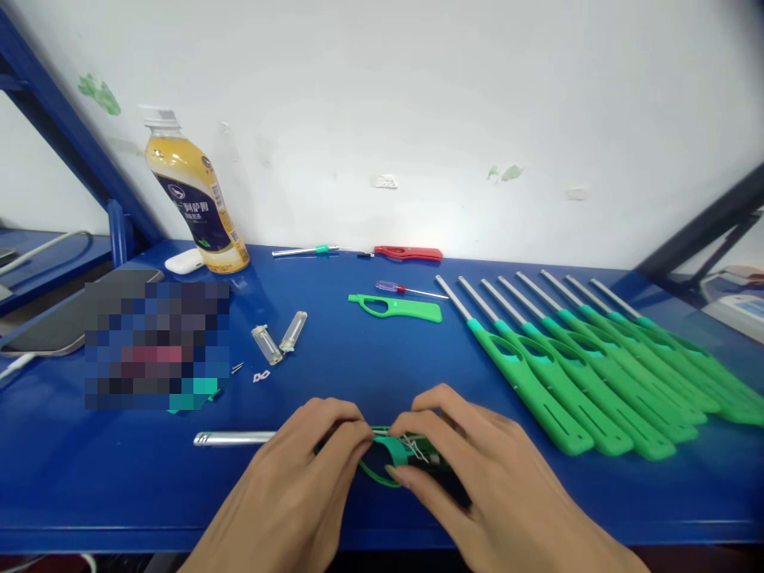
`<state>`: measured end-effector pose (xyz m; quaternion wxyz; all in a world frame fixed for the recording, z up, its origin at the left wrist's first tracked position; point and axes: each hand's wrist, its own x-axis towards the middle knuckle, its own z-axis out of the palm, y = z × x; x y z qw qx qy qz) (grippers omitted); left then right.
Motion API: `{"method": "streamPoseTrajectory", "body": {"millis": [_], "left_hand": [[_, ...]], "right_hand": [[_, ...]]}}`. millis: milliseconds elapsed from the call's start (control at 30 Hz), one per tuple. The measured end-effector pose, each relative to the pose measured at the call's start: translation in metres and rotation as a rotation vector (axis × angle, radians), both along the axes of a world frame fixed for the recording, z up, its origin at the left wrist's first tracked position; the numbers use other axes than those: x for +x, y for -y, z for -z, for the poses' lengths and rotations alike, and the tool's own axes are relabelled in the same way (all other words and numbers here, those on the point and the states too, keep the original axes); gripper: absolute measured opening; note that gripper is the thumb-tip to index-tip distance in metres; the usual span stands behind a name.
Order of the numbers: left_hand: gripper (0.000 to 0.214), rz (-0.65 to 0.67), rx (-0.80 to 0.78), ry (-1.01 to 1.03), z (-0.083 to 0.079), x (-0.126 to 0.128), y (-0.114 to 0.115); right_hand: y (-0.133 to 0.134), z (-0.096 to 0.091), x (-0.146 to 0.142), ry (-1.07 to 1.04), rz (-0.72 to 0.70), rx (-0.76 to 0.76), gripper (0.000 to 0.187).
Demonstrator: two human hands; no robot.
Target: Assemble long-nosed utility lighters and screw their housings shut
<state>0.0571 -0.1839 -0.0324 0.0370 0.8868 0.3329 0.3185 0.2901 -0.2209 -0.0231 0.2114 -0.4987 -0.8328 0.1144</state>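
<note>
My left hand [302,481] is closed on an opened green long-nosed lighter [378,479] near the table's front edge. The lighter's silver metal tube [235,438] sticks out leftward past that hand. On the handle end, my right hand [483,465] curls its fingers and thumb around the lighter, beside the teal trigger [394,450]. Thin pale wires [416,450] and dark inner parts show beneath the right fingers. Much of the handle is hidden by both hands. Beyond them lie a loose green handle shell [411,309] and a screwdriver [391,287] with a purple grip.
Several green lighters [537,390] lie in a row at right. Two clear fuel tanks [294,332] and small bits [261,376] lie left of centre. A red handle shell [411,253] rests by the wall. A drink bottle [191,199] and a phone [65,314] are at left.
</note>
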Motion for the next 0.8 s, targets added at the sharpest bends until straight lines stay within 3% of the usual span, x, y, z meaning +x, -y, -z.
{"method": "streamPoseTrajectory", "body": {"millis": [333, 800], "left_hand": [[0.033, 0.023, -0.001, -0.001, 0.0027, 0.0017, -0.0014], [0.042, -0.001, 0.046, -0.015, 0.0038, 0.0040, -0.0005]], "right_hand": [[-0.0015, 0.0006, -0.0025, -0.077, 0.015, 0.051, 0.011], [0.0006, 0.0035, -0.0025, -0.083, 0.036, 0.091, 0.015]]}}
